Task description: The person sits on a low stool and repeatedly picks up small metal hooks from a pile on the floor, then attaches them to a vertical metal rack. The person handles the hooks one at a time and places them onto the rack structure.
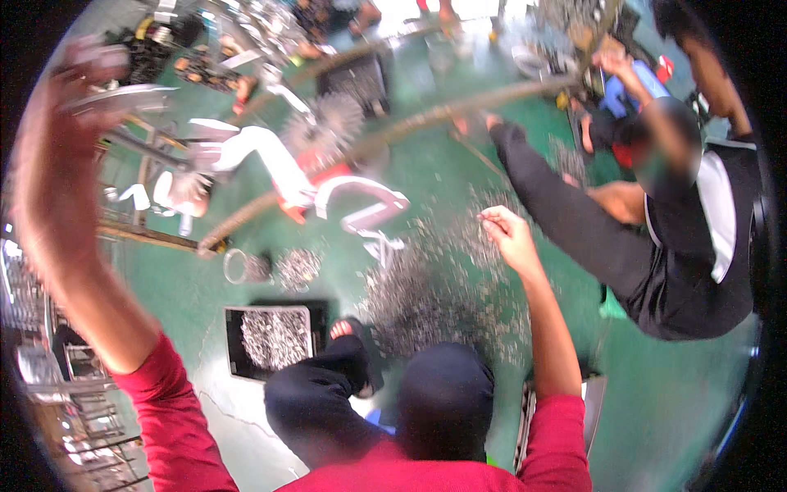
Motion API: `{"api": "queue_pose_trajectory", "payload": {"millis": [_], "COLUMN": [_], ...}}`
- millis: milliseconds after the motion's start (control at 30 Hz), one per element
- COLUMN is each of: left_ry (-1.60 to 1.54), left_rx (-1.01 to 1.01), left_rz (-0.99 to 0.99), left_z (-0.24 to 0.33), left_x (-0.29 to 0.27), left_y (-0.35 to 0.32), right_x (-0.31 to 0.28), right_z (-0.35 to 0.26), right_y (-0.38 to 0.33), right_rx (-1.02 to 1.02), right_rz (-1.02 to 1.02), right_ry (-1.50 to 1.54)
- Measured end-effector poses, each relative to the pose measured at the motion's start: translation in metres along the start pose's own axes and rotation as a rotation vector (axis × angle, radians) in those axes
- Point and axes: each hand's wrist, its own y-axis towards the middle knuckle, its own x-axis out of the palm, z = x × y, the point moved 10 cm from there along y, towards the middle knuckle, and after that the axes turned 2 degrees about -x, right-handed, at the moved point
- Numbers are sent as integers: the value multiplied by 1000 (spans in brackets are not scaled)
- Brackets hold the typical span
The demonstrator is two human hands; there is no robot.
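Observation:
My left hand [64, 139] is raised at the far left, its fingers smeared by motion. A pale curved strip [131, 98] shows beside those fingers; whether the hand holds it, I cannot tell. Out in front on the right, my right hand [512, 238] has thumb and fingertips pinched together. Anything between them is too small to make out. Beneath and left of that hand, a wide heap of small metal pieces [418, 295] is spread over the green floor. A dark rectangular tray [235, 348] filled with similar silvery pieces [275, 338] lies in front of my knees, to the left.
White bent pieces [266, 156] hang by a wooden rail [459, 107] ahead. A round container [236, 266] lies beside a small metal pile [297, 269]. On the right sits another person in dark clothes [582, 221], legs stretched toward the rail. A dark bin [357, 82] stands beyond.

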Motion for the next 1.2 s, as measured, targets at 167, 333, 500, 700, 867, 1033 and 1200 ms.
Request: {"api": "queue_pose_trajectory", "payload": {"millis": [167,333,500,700,867,1033,1200], "left_ry": [-991,-1137,-1177,-1235,-1319,-1342,-1126], "left_rx": [-202,-129,-122,-148,-105,-143,-460], "left_rz": [-190,-259,-255,-262,-305,-196,27], "left_z": [-12,10,16,5,11,-6,-127], "left_x": [14,0,-18,-25,-23,-17,39], "left_y": [1,5,-2,-16,-22,-20,-60], "right_x": [37,74,107,128,140,136,131], "right_z": [-317,-491,-537,-538,-540,-553,-590], "right_y": [20,-2,-13,-26,-29,-35,-47], "right_rx": [-598,-957,-1007,-889,-866,-892,-1059], "right_rz": [-70,-48,-39,-200,-294,-135,-43], "right_ry": [148,159,176,210,275,10,-170]}}
